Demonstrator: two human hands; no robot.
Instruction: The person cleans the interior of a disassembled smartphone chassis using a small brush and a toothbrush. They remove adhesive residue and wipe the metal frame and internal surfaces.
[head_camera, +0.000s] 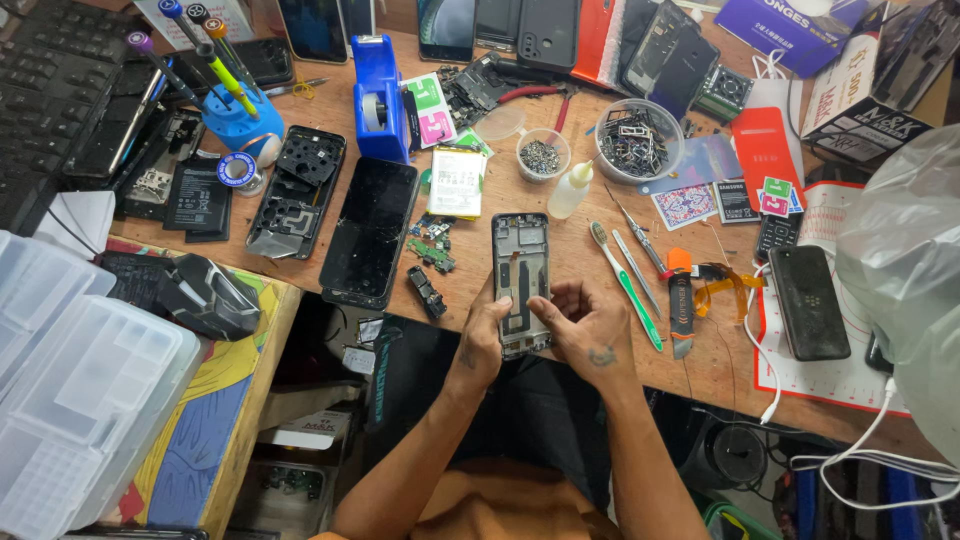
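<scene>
Grey metal showed between the fingertips: the left hand was curled around the left edge of an opened phone frame, thumb on its face, while the right hand pinched closed at the frame's lower right edge; whether it held a small part could not be told. The frame lay at the front of the wooden bench, its long axis running straight away from the person, both hands equally near its lower end. Just right of the frame lay a green toothbrush and tweezers; to its left a black phone screen; beyond it a white squeeze bottle.
</scene>
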